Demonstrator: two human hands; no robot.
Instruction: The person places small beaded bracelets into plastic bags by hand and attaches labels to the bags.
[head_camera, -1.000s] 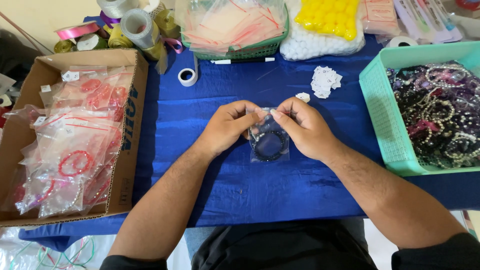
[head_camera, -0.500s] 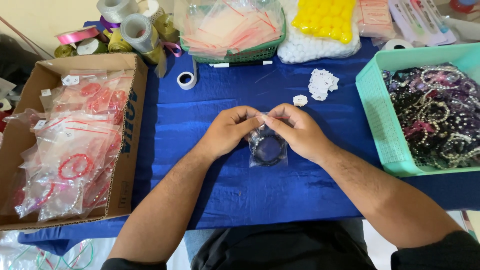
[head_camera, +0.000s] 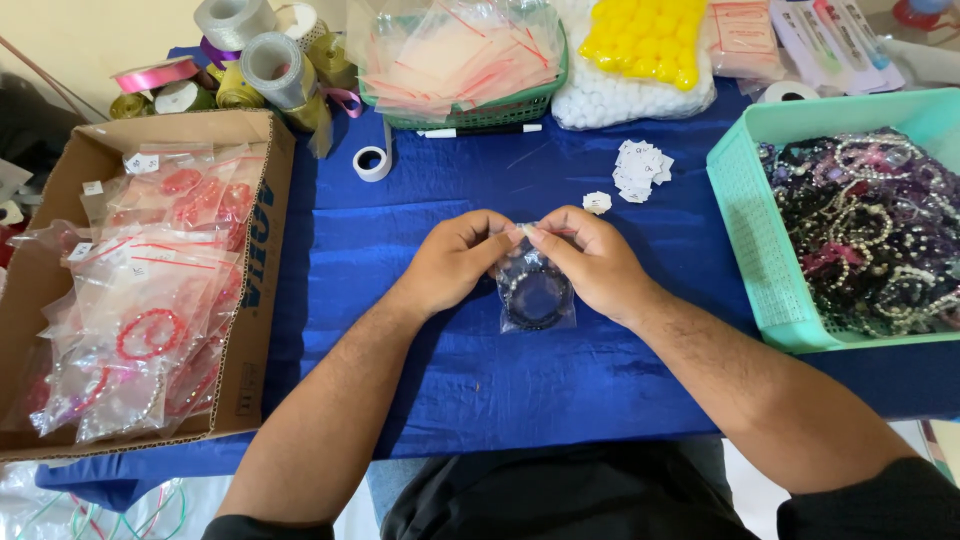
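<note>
Centrally, both hands' fingers pinching a glossy clear plastic bag of dark round beaded bracelets.

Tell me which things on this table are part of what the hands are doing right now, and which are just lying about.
In use:
left hand and right hand, both pinching the top of the small clear bag
dark bracelet inside it

Lying about:
cardboard box of bagged red bracelets
green tray of loose bracelets
tape roll
paper tags
ribbon spools

Left hand and right hand pinch the top of a clear bag holding dark bracelets.
</note>
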